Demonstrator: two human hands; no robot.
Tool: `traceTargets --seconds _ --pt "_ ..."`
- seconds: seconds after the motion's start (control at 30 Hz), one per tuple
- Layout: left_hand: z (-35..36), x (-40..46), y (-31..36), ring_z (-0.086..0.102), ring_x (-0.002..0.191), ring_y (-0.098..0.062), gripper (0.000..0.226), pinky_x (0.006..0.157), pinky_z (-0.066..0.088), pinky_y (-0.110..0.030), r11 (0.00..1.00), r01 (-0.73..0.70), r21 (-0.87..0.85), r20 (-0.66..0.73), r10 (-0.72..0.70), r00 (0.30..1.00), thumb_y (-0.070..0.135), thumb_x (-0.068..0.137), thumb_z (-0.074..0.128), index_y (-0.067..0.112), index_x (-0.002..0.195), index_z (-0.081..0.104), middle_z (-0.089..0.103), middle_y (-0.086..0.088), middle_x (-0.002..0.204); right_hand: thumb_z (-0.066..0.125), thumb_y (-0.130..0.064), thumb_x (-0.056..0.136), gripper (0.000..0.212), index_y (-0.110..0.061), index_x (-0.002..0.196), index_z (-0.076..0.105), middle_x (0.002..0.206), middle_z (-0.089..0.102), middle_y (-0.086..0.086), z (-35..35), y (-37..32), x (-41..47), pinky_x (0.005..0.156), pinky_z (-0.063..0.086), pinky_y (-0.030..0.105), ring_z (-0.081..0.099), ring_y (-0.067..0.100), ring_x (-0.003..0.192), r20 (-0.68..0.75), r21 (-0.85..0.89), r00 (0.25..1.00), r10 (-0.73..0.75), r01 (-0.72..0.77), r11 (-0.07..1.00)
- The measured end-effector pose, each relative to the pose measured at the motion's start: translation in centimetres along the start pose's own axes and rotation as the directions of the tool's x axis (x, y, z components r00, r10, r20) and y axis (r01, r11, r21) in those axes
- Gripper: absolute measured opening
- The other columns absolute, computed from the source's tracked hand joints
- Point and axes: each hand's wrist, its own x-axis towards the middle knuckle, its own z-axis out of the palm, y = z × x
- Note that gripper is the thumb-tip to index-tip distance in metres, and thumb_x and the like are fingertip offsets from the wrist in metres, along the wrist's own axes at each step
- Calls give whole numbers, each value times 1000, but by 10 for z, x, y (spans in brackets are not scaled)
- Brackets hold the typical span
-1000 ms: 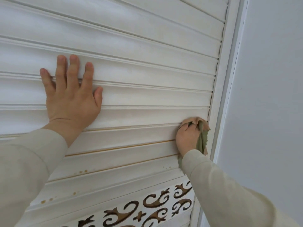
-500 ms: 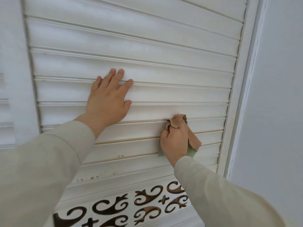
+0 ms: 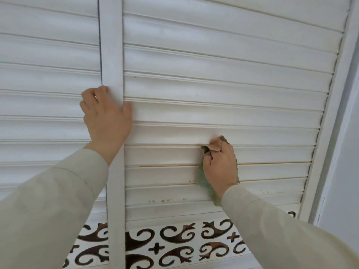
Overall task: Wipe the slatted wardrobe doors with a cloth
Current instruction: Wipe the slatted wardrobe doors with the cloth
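No legible text, label, brand, number or sign anywhere in view. The only markings are on the door's [image 3: 223,105] lower panel [image 3: 174,247]: cut-out scrollwork and small crosses, ornament rather than lettering.

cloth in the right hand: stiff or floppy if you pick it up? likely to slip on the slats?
Probably floppy: the cloth bunches in folds above the right hand and hangs limp below it. Likely light, since a loose finger grip seems enough to hold it. It should slide fairly easily on the painted slats, which look smooth, though their ridged edges might snag a fold.
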Motion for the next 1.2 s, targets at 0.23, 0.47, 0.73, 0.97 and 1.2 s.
traceTargets --seconds 0.23,0.47,0.73,0.97,1.2 --pt "-12 9 -26 52 91 -30 47 75 38 -36 887 423 -184 375 -334 865 54 100 36 10 104 50 54 -1 89 42 -16 82 34 -2 94 70 97 62 12 18 -49 -8 96 43 38 48 30 98 26 -3 995 -99 99 995" --pt "-16 12 -37 45 70 -10 45 55 30 -26 903 355 -240 424 -232 875 55 102 37 11 95 44 49 2 82 45 -20 79 36 -6 92 74 96 63 9 48 -136 -22 96 44 38 49 30 99 124 34 962 -243 241 970" --pt "-16 15 -49 47 69 -12 44 58 34 -33 918 292 -267 442 -152 884 56 101 37 14 88 42 51 1 81 45 -18 78 35 -3 88 75 88 63 12 39 -113 -10 86 44 40 53 34 90 132 -45 948 -288 296 954" --pt "-7 12 -53 54 75 -24 46 66 44 -37 894 292 -341 458 -113 882 59 100 36 15 88 43 56 -3 83 40 -18 81 39 5 84 71 92 62 21 8 -42 -5 90 41 42 55 43 95 7 -194 993 122 -118 974" --pt "-5 13 -59 55 81 -28 49 70 44 -39 904 258 -340 428 -96 899 59 101 34 11 94 43 55 -3 84 54 -5 72 15 -4 72 69 88 62 12 45 -131 -25 87 39 32 57 37 88 73 67 994 -82 77 995"
